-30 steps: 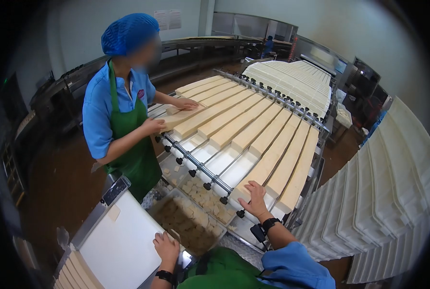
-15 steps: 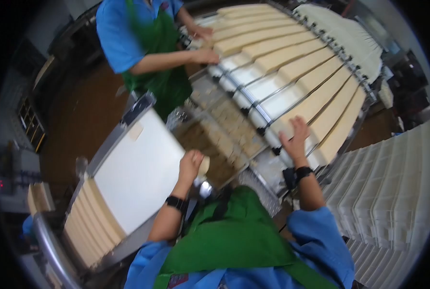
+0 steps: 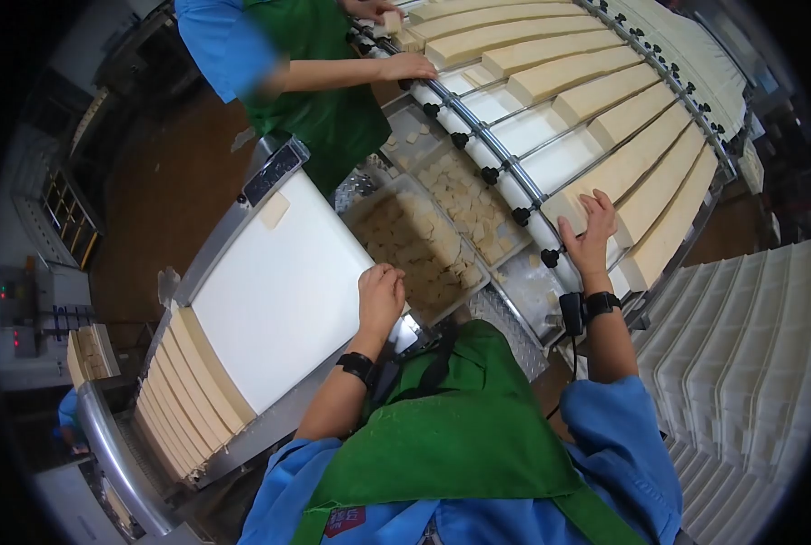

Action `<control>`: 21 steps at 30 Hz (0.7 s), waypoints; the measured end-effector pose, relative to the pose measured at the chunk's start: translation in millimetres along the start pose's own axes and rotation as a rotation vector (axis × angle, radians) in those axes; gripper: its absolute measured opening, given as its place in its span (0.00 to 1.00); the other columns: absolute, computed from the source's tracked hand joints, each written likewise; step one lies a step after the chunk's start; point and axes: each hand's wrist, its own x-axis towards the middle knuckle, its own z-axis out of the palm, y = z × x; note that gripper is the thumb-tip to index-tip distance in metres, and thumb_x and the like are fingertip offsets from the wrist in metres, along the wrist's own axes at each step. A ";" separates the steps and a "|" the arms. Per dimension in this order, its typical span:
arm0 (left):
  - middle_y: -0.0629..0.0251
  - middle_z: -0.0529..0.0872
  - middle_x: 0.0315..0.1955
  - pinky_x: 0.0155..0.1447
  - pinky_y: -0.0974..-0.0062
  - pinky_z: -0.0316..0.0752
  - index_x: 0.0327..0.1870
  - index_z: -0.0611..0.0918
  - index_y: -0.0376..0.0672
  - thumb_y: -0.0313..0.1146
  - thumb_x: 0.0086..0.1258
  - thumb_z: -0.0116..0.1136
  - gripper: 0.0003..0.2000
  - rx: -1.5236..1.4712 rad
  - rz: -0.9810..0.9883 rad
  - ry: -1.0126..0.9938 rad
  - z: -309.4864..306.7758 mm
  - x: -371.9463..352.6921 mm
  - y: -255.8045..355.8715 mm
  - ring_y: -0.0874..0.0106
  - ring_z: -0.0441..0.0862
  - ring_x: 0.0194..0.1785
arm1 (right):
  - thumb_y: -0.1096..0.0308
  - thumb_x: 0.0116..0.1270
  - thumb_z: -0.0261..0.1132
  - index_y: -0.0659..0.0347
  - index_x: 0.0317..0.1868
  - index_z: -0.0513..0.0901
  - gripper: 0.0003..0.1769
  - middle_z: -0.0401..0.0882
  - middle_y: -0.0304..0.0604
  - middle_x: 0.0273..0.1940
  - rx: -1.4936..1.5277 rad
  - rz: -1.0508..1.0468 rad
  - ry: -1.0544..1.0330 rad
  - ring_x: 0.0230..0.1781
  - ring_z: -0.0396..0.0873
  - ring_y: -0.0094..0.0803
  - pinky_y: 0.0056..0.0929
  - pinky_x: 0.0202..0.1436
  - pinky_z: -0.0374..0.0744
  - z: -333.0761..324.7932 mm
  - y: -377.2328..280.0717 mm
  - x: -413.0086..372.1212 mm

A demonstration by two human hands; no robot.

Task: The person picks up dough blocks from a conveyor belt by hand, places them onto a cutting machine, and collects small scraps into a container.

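My left hand (image 3: 383, 298) is at the near corner of a white conveyor belt (image 3: 273, 291), beside a bin (image 3: 351, 218) filled with pale square slices (image 3: 432, 259). Its fingers are curled together and their undersides are hidden, so I cannot see anything in them. My right hand (image 3: 591, 227), fingers spread, touches the near end of a long pale loaf-like block (image 3: 619, 177). That block lies in a lane between metal guide rods on a second white conveyor (image 3: 514, 186), alongside several similar blocks.
A co-worker in a green apron (image 3: 323, 118) stands across from me, hands at the far blocks. Several pale strips (image 3: 192, 391) lie at the left end of the belt, and one slice (image 3: 274, 210) sits near its far edge. Stacked white trays (image 3: 723, 354) stand at right.
The pale piece seen in my left hand earlier no longer shows. My right hand has stayed at the block's end. The co-worker's far hand now holds a small pale piece.
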 end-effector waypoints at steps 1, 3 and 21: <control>0.59 0.81 0.40 0.58 0.62 0.69 0.35 0.84 0.41 0.25 0.58 0.61 0.05 0.012 -0.002 0.010 1.0 -0.2 -0.6 0.58 0.76 0.50 | 0.58 0.53 0.73 0.55 0.60 0.73 0.33 0.67 0.51 0.62 -0.006 0.003 -0.001 0.66 0.63 0.47 0.46 0.68 0.55 -0.2 0.0 -0.2; 0.60 0.81 0.38 0.58 0.62 0.68 0.34 0.84 0.41 0.25 0.58 0.61 0.05 0.022 -0.003 0.021 0.7 -0.7 -0.4 0.59 0.76 0.49 | 0.58 0.53 0.73 0.55 0.60 0.73 0.33 0.67 0.51 0.62 -0.002 0.004 0.002 0.67 0.63 0.46 0.46 0.68 0.55 0.1 0.5 -0.1; 0.61 0.83 0.29 0.48 0.62 0.69 0.34 0.84 0.44 0.26 0.59 0.60 0.04 0.033 -0.004 -0.006 0.4 -4.4 0.1 0.59 0.79 0.38 | 0.60 0.53 0.73 0.56 0.58 0.73 0.32 0.67 0.53 0.61 0.018 0.016 0.015 0.64 0.65 0.49 0.46 0.66 0.57 -0.4 1.6 -0.7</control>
